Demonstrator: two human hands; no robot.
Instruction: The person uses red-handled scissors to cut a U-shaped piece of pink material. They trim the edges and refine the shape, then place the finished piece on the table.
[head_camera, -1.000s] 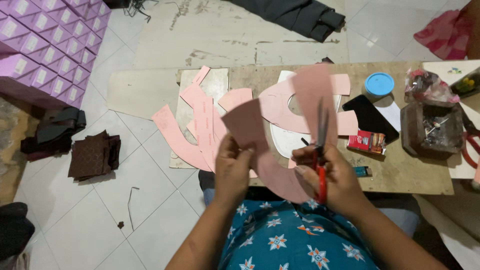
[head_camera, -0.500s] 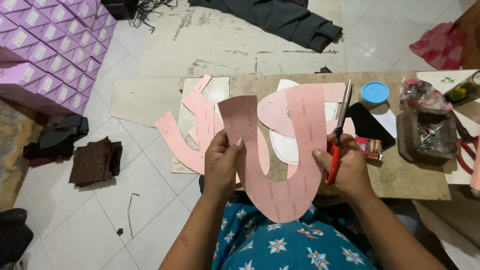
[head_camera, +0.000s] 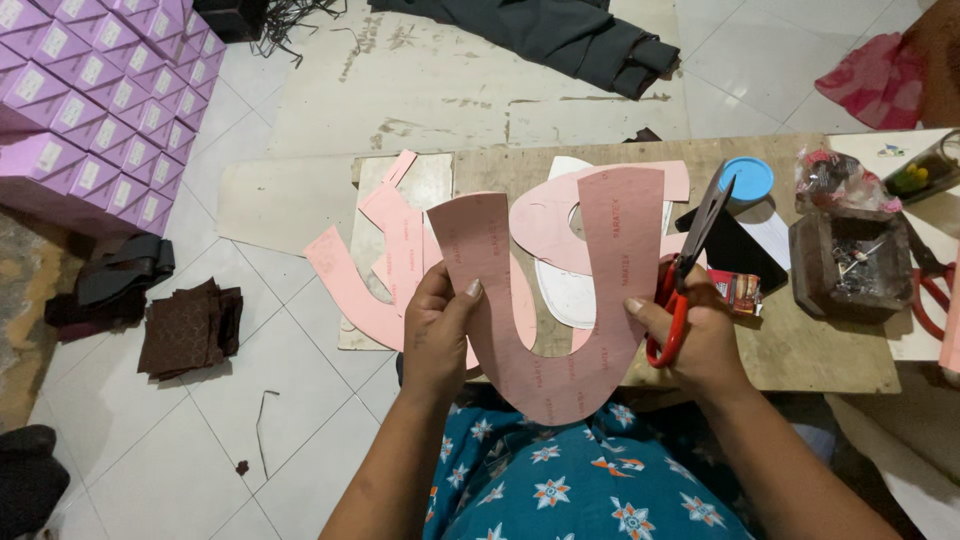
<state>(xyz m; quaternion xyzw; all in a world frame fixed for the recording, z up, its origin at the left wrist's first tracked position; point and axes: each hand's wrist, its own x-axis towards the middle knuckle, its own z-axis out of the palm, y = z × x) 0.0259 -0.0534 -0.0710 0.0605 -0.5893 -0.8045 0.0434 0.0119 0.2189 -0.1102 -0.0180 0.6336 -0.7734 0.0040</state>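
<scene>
Clearly both hands lift the U-shaped pink piece (head_camera: 560, 300) for inspection: left hand (head_camera: 440, 335) pinches one arm, right hand (head_camera: 695, 330) grips the other, fingers also curled around scissors (head_camera: 690, 270).

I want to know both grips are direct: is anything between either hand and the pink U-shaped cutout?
Nothing visible. The left hand pinches one arm of the pink U-shaped cutout directly; the right hand grips the other arm, with red-handled scissors held on its far side.
</scene>
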